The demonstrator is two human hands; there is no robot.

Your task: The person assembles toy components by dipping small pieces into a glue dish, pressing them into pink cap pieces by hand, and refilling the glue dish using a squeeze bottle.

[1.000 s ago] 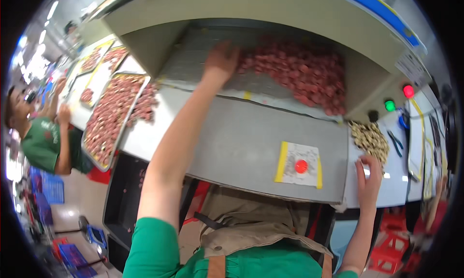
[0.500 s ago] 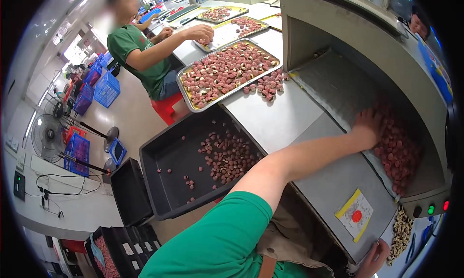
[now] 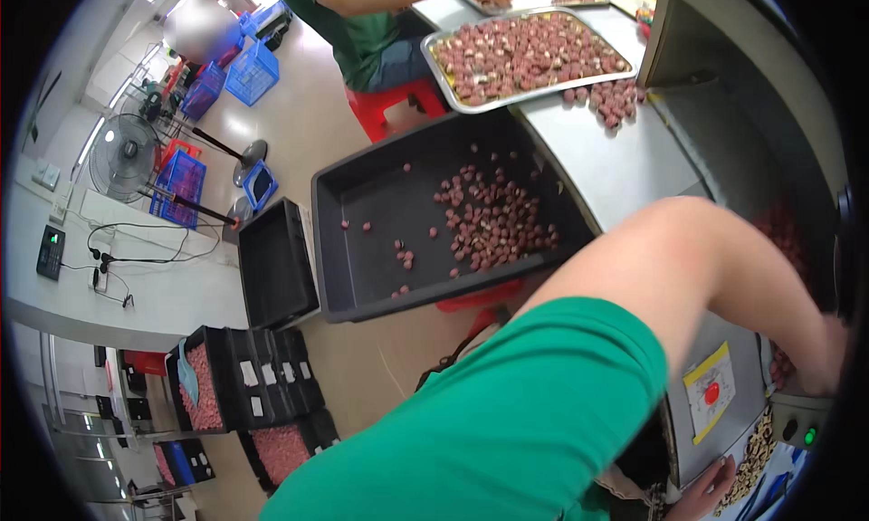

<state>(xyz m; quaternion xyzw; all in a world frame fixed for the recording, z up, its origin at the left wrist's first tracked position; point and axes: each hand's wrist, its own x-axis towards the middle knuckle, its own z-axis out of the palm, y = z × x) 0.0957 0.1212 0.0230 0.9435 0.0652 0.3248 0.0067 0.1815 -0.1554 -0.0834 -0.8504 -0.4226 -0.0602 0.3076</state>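
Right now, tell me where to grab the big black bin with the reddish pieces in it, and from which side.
Take the black bin by its raised rim, two-handed on the short ends, coming from the open floor side. The metal table crowds its far edge, and the reddish pieces lie heaped toward that side, so it will probably feel heavier there.
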